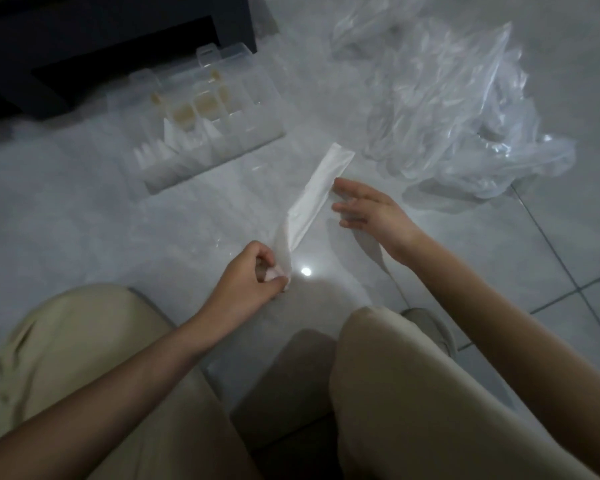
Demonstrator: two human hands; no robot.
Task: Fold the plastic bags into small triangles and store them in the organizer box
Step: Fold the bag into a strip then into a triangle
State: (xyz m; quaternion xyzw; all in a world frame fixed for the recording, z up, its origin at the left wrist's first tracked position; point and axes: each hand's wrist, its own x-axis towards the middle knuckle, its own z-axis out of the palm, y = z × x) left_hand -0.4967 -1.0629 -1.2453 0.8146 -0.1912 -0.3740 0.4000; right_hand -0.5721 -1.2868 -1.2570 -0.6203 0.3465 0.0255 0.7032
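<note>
Plastic bag [317, 195], folded into a long white strip, lies on the floor [118, 237] with its near end pinched in the curled left grip [257, 275]. Its long axis runs away and rightward past the open, empty right grip [368, 213] just beside it, pointing between the organizer box [205, 164] and the loose bags [465, 116].

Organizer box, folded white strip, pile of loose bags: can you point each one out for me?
organizer box [229, 155]: head view, its clear front wall.
folded white strip [317, 192]: head view, middle of its length.
pile of loose bags [458, 109]: head view, centre of the crumpled heap.
</note>
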